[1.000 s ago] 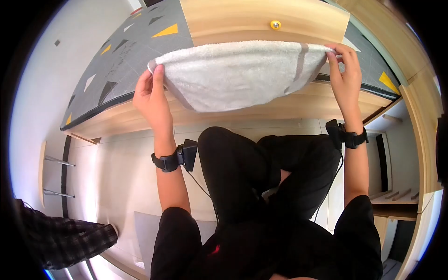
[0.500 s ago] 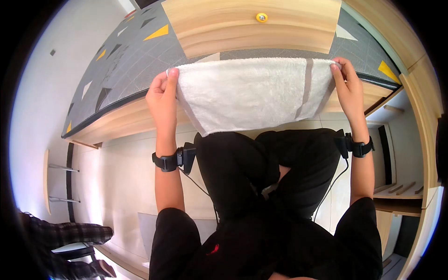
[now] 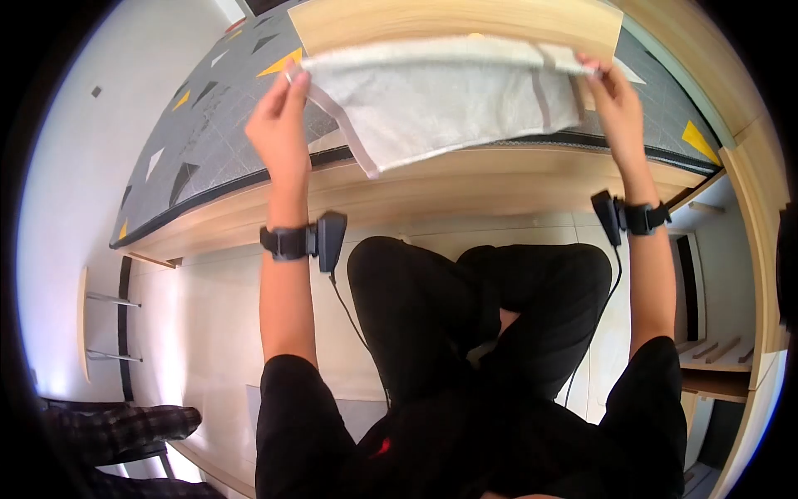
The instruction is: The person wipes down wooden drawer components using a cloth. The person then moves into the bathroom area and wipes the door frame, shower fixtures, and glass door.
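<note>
A white towel [image 3: 440, 100] with grey-brown stripes hangs stretched between my hands, its lower edge slanting up toward the right. My left hand [image 3: 283, 112] pinches the upper left corner between thumb and fingers. At the upper right corner, my right hand [image 3: 615, 100] is closed on the towel in the same way. The cloth is raised over the bed's near edge and covers part of a light wooden board [image 3: 374, 21] lying on the grey patterned mattress [image 3: 241, 96]. Slight blur softens the towel and fingertips.
The wooden bed frame [image 3: 465, 179] runs across in front of my knees. Black straps with devices and cables circle both wrists. On the right stands a wooden shelf unit [image 3: 723, 358]. Another person's checked sleeve or trouser leg [image 3: 141, 424] shows at lower left.
Both hands have lifted and moved the towel away from my lap, over the board. Its lower edge has left my knees and now hangs above the bed edge.
</note>
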Demonstrator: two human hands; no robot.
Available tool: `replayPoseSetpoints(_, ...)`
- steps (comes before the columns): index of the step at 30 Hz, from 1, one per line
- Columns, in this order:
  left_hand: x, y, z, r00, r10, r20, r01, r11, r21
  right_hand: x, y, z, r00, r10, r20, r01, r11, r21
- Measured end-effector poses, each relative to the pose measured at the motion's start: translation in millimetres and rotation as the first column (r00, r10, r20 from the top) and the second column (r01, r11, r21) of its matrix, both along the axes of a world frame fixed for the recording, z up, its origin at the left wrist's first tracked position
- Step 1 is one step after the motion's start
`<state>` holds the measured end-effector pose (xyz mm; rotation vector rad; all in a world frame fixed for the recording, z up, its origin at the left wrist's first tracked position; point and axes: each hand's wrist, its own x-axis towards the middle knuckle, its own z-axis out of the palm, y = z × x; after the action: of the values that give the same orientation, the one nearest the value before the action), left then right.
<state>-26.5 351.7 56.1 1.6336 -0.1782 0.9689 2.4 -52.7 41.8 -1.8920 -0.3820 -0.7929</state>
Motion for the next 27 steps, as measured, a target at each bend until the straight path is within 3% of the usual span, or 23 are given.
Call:
replayPoseSetpoints(1,-5,6,-15,1.0,0.002,0.006,-0.002,1.0,-0.004,-5,-2,-16,1.0,-0.005,0.003,0.005,1.0,-0.024)
replayPoseSetpoints(3,-18,22,-42,0.996,0.049,-0.071,-0.022,0.939,0.344,-18,-5,-29,1.0,-0.011,0.008,0.011,0.999,-0.051)
replayPoseSetpoints(5,-28,28,-53,0.995,0.074,-0.074,-0.035,0.9,0.433,-29,-8,-34,0.993,-0.067,0.092,0.092,0.949,-0.302)
replayPoseSetpoints(6,-34,27,-55,0.993,0.098,-0.071,-0.047,0.851,0.523,-32,-7,-32,0.994,-0.069,0.087,0.092,0.948,-0.306)
replayPoseSetpoints(8,-38,25,-53,0.991,0.075,-0.113,-0.009,0.868,0.497,-35,-1,-20,0.964,-0.164,0.211,0.24,0.881,-0.408)
replayPoseSetpoints(10,-40,24,-41,0.967,0.254,0.038,-0.218,0.731,0.646,-35,11,-6,0.952,-0.188,0.24,0.268,0.892,-0.364)
replayPoseSetpoints(12,-35,3,-24,0.971,0.204,0.127,-0.237,0.74,0.629,-34,34,2,0.941,-0.21,0.267,0.291,0.902,-0.319)
replayPoseSetpoints(14,-27,-28,-19,0.96,0.13,0.249,-0.262,0.736,0.625,-32,64,6,0.947,-0.031,0.32,0.184,0.869,-0.459)
replayPoseSetpoints(15,-22,-43,-20,0.954,0.105,0.281,-0.267,0.722,0.638,-28,75,0,0.948,-0.031,0.316,0.182,0.869,-0.461)
replayPoseSetpoints(17,-7,-67,-34,0.979,-0.003,0.206,-0.146,0.694,0.705,-15,94,-22,0.875,-0.041,0.483,0.352,0.738,-0.575)
replayPoseSetpoints(18,-3,-71,-45,0.977,-0.007,0.215,-0.149,0.699,0.699,-12,98,-27,0.87,-0.043,0.491,0.362,0.732,-0.577)
replayPoseSetpoints(20,1,-80,-64,0.93,0.148,0.337,-0.365,0.493,0.79,-14,97,-31,0.889,-0.108,0.445,0.359,0.767,-0.531)
replayPoseSetpoints(27,6,-76,-69,0.918,0.194,0.346,-0.395,0.521,0.757,-24,119,-35,0.915,-0.158,0.372,0.35,0.77,-0.533)
